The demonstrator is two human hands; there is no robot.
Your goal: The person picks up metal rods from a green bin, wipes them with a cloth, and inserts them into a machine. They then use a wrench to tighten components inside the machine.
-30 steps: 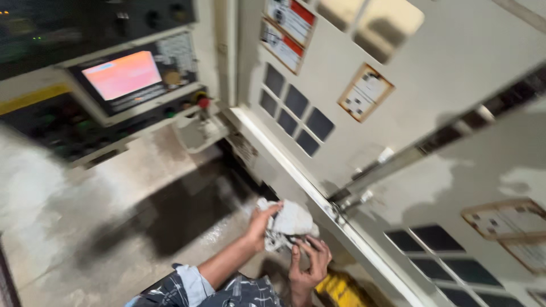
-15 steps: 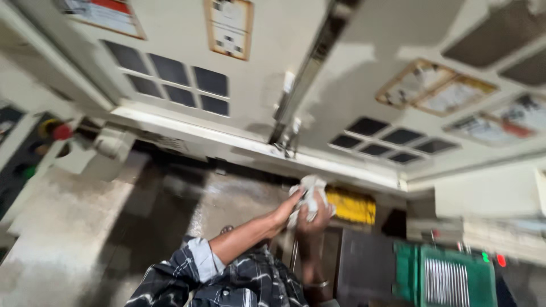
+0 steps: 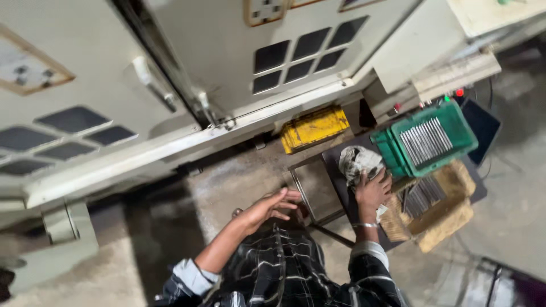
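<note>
While pressed under the right hand (image 3: 372,190), rag (image 3: 358,161): crumpled, on dark desk (image 3: 341,170) just left of green crate (image 3: 424,142). Probably light, soft; best bunched mid-fold. Left hand (image 3: 272,206): spread, empty, well left of crate, above floor.

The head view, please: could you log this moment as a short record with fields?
left hand: open, fingers spread, holding nothing, above the floor
right hand: pressing a crumpled white cloth on a dark tabletop
beside the cloth: green crate of metal strips
below the crate: woven basket
behind: yellow block, cream machine doors
</note>
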